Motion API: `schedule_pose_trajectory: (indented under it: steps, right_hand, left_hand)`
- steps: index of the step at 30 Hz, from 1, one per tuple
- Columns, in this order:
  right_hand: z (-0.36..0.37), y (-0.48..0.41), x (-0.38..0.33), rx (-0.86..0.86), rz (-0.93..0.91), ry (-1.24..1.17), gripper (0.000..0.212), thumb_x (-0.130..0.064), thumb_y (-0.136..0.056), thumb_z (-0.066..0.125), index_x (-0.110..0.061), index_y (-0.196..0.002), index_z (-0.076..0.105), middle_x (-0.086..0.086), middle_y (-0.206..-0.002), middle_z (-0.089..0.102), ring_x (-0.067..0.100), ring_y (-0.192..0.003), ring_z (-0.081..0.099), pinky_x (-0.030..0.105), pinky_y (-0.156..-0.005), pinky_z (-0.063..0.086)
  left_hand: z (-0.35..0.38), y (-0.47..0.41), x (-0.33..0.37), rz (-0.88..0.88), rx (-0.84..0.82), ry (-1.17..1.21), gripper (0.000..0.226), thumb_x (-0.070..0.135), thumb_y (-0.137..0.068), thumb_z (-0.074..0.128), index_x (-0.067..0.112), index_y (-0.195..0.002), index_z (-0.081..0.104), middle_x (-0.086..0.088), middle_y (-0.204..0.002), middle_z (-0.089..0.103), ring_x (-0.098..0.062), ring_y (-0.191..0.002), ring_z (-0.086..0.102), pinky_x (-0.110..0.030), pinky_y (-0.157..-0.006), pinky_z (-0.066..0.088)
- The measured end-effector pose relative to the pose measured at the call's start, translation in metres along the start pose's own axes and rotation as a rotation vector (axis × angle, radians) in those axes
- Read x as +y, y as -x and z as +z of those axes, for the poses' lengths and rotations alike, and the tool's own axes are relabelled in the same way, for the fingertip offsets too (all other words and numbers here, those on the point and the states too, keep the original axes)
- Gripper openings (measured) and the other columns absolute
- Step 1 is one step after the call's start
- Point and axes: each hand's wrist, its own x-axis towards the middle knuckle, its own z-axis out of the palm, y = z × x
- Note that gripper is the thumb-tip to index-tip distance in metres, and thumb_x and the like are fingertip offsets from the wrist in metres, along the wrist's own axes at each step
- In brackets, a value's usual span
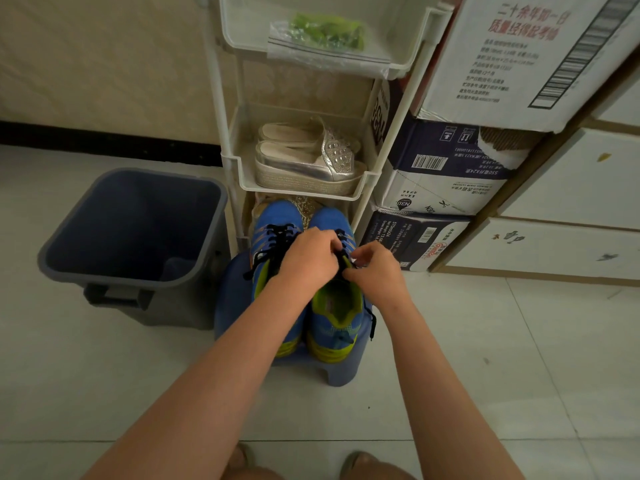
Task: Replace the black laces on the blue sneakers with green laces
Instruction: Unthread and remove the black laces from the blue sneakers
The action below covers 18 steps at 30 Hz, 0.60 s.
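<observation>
- Barely begun: both sneakers (334, 317), at 6 o'clock on the stool (239, 296), wear black laces (273, 237).
- Left hand (308, 258) and right hand (377, 271): fingers (330, 242) curled, pinching the right shoe's lace.
- Green laces (325, 32) sit bagged, 12 o'clock, top shelf (414, 43).

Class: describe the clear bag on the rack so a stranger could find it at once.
Find the white shelf rack between the grey bin and the cartons. The clear bag lies in its top tray, above the silver shoes. Unlike them, it is see-through with bright green contents.
</observation>
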Motion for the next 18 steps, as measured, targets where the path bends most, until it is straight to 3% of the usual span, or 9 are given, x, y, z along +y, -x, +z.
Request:
schedule_pose_trajectory:
  steps: [4,8,10,12,14,15,16,18]
  right_hand:
    - [-0.001,0.0,0.001,0.02,-0.006,-0.005,0.034,-0.007,-0.075,0.073,-0.008,-0.105,0.057,0.009,-0.117,0.052,0.013,-0.092,0.047,0.021,-0.074,0.036]
    - [-0.004,0.001,0.002,0.023,0.011,-0.003,0.037,-0.009,-0.075,0.074,-0.005,-0.107,0.056,0.01,-0.117,0.046,0.014,-0.087,0.046,0.015,-0.067,0.032]
    - [-0.004,0.002,0.003,0.015,0.021,-0.007,0.033,-0.012,-0.076,0.074,-0.007,-0.104,0.056,0.01,-0.117,0.048,0.014,-0.087,0.046,0.017,-0.067,0.033]
    - [-0.003,0.0,0.006,0.002,0.039,-0.026,0.028,-0.015,-0.076,0.075,-0.012,-0.096,0.055,0.01,-0.115,0.053,0.014,-0.087,0.05,0.02,-0.062,0.035]
    - [-0.002,0.0,0.007,-0.006,0.057,-0.057,0.026,-0.017,-0.076,0.075,-0.014,-0.091,0.054,0.01,-0.109,0.058,0.015,-0.084,0.053,0.018,-0.055,0.035]
    - [-0.001,0.0,0.007,-0.005,0.06,-0.066,0.025,-0.016,-0.077,0.075,-0.013,-0.091,0.054,0.008,-0.105,0.06,0.016,-0.083,0.054,0.018,-0.054,0.035]
    - [0.0,0.0,0.007,-0.003,0.062,-0.069,0.025,-0.016,-0.077,0.074,-0.013,-0.092,0.054,0.006,-0.101,0.06,0.016,-0.083,0.055,0.019,-0.054,0.036]
    - [-0.001,0.0,0.005,-0.004,0.064,-0.073,0.024,-0.014,-0.077,0.073,-0.012,-0.092,0.055,0.003,-0.094,0.06,0.016,-0.082,0.055,0.02,-0.055,0.038]
  left_hand:
    - [-0.009,0.0,-0.001,0.058,-0.009,-0.108,0.019,0.025,-0.086,0.066,0.011,-0.095,0.075,-0.005,-0.097,0.071,-0.021,-0.089,0.064,-0.036,-0.082,0.051]
    - [-0.006,-0.005,0.0,-0.035,-0.014,-0.123,0.029,0.028,-0.094,0.056,0.002,-0.1,0.069,-0.011,-0.102,0.065,-0.028,-0.096,0.062,-0.038,-0.084,0.048]
    - [-0.005,-0.004,-0.003,-0.16,0.199,0.278,0.024,0.024,-0.099,0.045,0.005,-0.096,0.059,-0.008,-0.095,0.063,-0.024,-0.091,0.064,-0.038,-0.084,0.049]
    - [-0.014,-0.006,-0.004,-0.341,0.392,0.854,0.02,0.022,-0.103,0.034,0.012,-0.091,0.048,-0.008,-0.091,0.062,-0.017,-0.076,0.067,-0.039,-0.082,0.052]
    - [-0.022,-0.005,-0.003,-0.451,0.44,1.235,0.024,0.021,-0.105,0.025,0.014,-0.089,0.042,-0.007,-0.08,0.058,-0.008,-0.054,0.063,-0.03,-0.067,0.053]
    - [-0.023,-0.002,-0.002,-0.439,0.435,1.224,0.022,0.021,-0.105,0.025,0.014,-0.091,0.041,-0.005,-0.075,0.056,-0.006,-0.047,0.06,-0.027,-0.06,0.052]
    - [-0.022,0.0,-0.001,-0.371,0.411,1.057,0.02,0.024,-0.104,0.028,0.013,-0.095,0.042,-0.004,-0.071,0.056,-0.008,-0.047,0.058,-0.028,-0.058,0.051]
    - [-0.015,0.005,-0.003,-0.166,0.277,0.486,0.023,0.037,-0.101,0.038,0.016,-0.104,0.045,-0.001,-0.073,0.06,-0.014,-0.058,0.058,-0.034,-0.062,0.047]
